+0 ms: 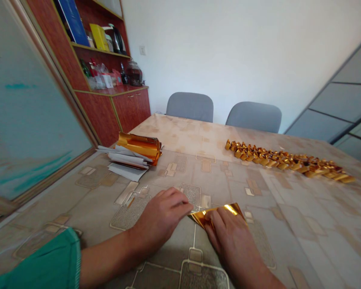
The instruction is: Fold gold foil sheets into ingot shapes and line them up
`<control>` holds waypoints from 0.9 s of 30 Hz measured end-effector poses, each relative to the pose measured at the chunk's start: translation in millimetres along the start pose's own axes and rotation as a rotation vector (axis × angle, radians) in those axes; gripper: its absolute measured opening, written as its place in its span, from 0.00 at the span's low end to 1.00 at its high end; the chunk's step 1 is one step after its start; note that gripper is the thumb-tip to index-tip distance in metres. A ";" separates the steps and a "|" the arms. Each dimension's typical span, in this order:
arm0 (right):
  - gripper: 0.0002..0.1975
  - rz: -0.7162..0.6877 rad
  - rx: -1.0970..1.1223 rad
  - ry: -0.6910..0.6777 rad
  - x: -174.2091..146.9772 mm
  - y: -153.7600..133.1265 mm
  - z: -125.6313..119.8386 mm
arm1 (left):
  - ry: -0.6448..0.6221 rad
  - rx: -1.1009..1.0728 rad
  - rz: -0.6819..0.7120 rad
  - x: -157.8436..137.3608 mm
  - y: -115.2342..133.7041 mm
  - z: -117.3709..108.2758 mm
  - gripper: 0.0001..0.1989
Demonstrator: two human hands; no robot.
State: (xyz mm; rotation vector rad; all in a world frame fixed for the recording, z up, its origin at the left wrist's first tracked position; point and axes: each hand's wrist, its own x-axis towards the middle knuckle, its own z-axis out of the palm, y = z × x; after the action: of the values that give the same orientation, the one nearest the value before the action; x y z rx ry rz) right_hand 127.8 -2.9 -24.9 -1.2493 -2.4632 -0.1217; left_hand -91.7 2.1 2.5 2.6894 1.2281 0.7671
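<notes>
Between my two hands is a sheet of gold foil paper, partly folded, low over the patterned tablecloth. My left hand pinches its pointed left end between thumb and fingers. My right hand is closed over the middle and right part of the same sheet, with its fingertips curled on top. The fingers cover much of the foil, so the exact fold is hidden. Beyond my left hand lies a stack of gold foil sheets with grey-white backs, loosely curled.
Rows of folded gold foil pieces stretch across the table's right side. Two grey chairs stand at the far edge, against the wall. A red-brown cabinet with bottles and a kettle is at back left, beside a frosted glass door.
</notes>
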 end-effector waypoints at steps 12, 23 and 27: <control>0.07 0.011 -0.034 0.014 4.8 -4.2 -4.2 | -0.154 0.074 0.208 -20.7 14.5 10.1 0.23; 0.10 0.015 -0.086 0.028 5.2 -5.5 -1.2 | -0.271 0.106 0.195 -23.4 -4.7 -7.8 0.33; 0.10 0.013 -0.106 0.041 6.0 -5.5 -1.5 | -0.263 0.104 0.171 -26.0 -8.2 -7.9 0.33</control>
State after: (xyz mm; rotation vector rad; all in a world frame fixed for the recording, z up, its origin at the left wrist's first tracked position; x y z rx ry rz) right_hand 120.6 -2.0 -20.8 -1.2932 -2.4409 -0.2755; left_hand -115.3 -12.3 -3.5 2.8907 1.0146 0.3552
